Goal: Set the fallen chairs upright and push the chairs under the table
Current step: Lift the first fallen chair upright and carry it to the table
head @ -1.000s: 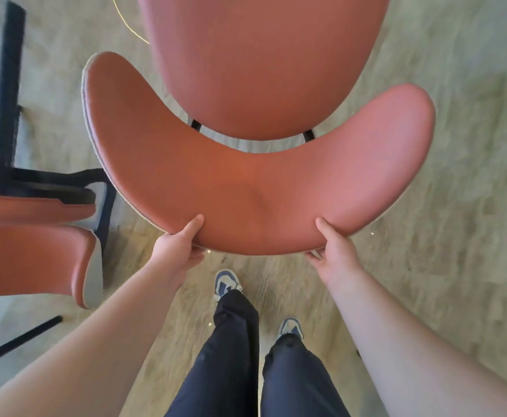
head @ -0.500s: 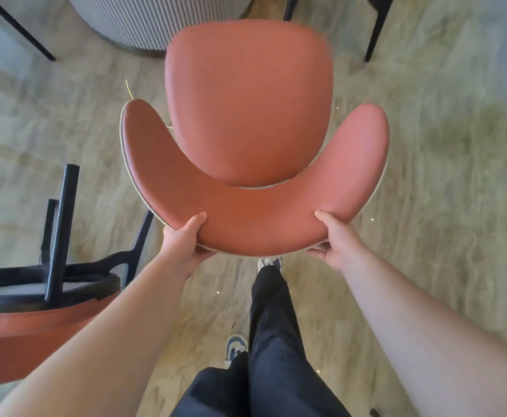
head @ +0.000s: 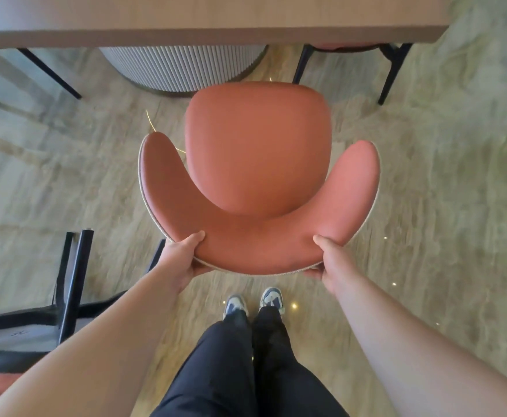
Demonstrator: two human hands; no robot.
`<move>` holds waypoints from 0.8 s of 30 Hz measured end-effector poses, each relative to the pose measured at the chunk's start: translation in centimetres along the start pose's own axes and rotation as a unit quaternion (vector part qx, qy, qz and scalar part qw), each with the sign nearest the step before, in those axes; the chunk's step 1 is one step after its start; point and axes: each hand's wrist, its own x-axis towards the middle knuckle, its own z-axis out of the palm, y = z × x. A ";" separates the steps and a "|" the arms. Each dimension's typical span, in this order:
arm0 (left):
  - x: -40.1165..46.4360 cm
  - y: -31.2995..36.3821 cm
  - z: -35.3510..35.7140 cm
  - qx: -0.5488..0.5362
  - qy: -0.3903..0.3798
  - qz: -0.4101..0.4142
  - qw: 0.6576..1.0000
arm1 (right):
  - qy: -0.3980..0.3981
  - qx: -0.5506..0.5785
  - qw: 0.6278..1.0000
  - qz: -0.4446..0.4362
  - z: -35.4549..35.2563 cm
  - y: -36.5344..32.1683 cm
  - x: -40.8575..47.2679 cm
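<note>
Nearest, two legs in dark trousers end in two sneakers (head: 253,300) on the marbled floor (head: 445,206). Two bare forearms reach forward: the left hand (head: 183,258) and the right hand (head: 324,260) each clamp the curved backrest of one upright orange chair (head: 258,164), thumbs on the top face and the other fingers curled beneath the rim, mostly hidden. To the lower left lies one fallen chair (head: 29,332), two black legs pointing away across the floor and the underside of its seat showing. The upright chair stands on the floor just short of the table (head: 210,31), its seat front near the ribbed round table base (head: 183,66). Beyond, at upper right, a third chair (head: 348,48) is tucked under the table, two black legs visible; more thin black legs show at upper left.
</note>
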 end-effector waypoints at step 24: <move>5.3 11.3 5.6 0.016 -0.004 -0.043 0.999 | 0.071 -0.018 0.997 0.005 6.5 -11.6 4.2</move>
